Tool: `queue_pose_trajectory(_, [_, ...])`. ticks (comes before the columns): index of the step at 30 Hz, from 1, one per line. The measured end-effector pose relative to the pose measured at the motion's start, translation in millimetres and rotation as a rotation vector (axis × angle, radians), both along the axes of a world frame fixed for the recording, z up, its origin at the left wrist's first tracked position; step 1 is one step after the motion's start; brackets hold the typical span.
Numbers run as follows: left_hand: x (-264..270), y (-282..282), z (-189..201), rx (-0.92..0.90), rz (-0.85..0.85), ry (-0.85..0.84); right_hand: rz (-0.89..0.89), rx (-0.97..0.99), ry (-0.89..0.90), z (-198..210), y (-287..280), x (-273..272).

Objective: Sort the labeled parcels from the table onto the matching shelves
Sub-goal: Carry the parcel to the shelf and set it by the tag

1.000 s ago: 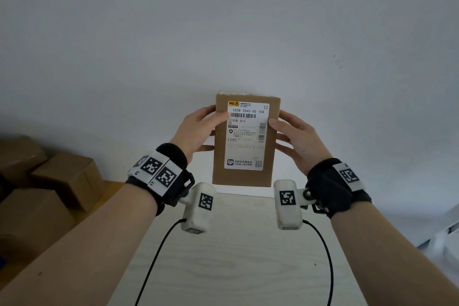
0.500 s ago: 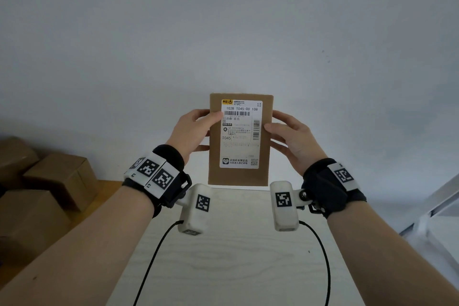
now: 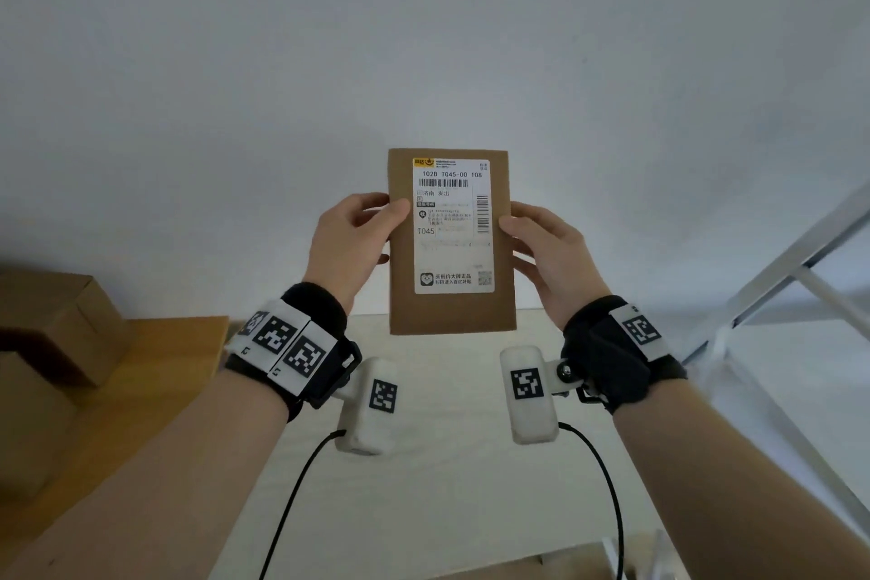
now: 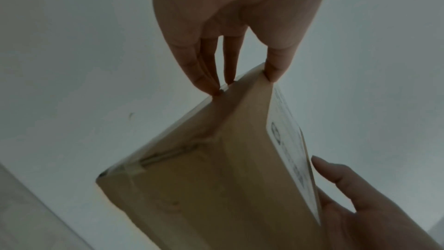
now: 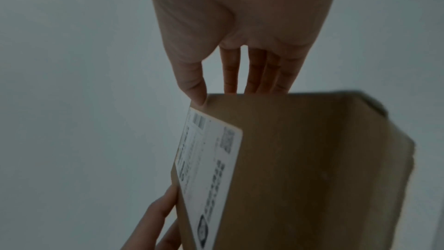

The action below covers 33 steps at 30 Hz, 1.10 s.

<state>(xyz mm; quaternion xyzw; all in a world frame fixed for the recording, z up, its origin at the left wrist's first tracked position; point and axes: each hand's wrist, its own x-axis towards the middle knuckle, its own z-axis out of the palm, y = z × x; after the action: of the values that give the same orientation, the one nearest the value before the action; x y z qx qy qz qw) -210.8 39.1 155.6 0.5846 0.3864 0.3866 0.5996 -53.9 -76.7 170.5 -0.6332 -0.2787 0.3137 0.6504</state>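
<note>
Above worktop (image 3: 447, 462): parcel (image 3: 452, 311), upright, label facing the person.
Handling: probably light, stiff cardboard.
Hold: left hand (image 3: 348, 245) and right hand (image 3: 553, 259) pinching opposite long edges.

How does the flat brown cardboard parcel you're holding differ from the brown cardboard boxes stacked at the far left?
The flat brown cardboard parcel is thin; the brown cardboard boxes are bulkier and blockier. The parcel is held upright in the air by the left hand and right hand; the boxes rest stacked. The parcel shows a white shipping label; no label shows on the boxes. Both are plain brown cardboard.
</note>
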Motion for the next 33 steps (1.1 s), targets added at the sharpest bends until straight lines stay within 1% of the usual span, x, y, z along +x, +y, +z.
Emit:
queue_pose_trajectory(4, [17.4,-14.6,-6.4,0.001,-0.011,-0.057,-0.055,-0.009,-0.011,-2.0,-26.9,-3.2])
queue_pose_trajectory(9, [40.0,-44.0,-7.3,0.005,-0.074,-0.07,-0.137,-0.013,-0.019,-1.1,-67.6,3.3])
queue_pose_trajectory(16, [62.3,-102.0,14.3,0.039,-0.198,-0.126,-0.221,0.053,-0.011,8.2,-129.7,17.4])
queue_pose_trajectory(21, [78.8,-160.2,33.5,0.076,-0.279,-0.165,-0.271,0.093,-0.049,20.8,-194.1,27.7])
queue_pose_trajectory(24, [93.1,-213.1,44.6,0.1,-0.339,-0.177,-0.308,0.121,-0.078,31.3,-254.1,34.5])
queue_pose_trajectory(33, [132.7,-406.3,71.2,0.243,-0.506,-0.208,-0.479,0.227,-0.127,52.9,-456.4,56.7])
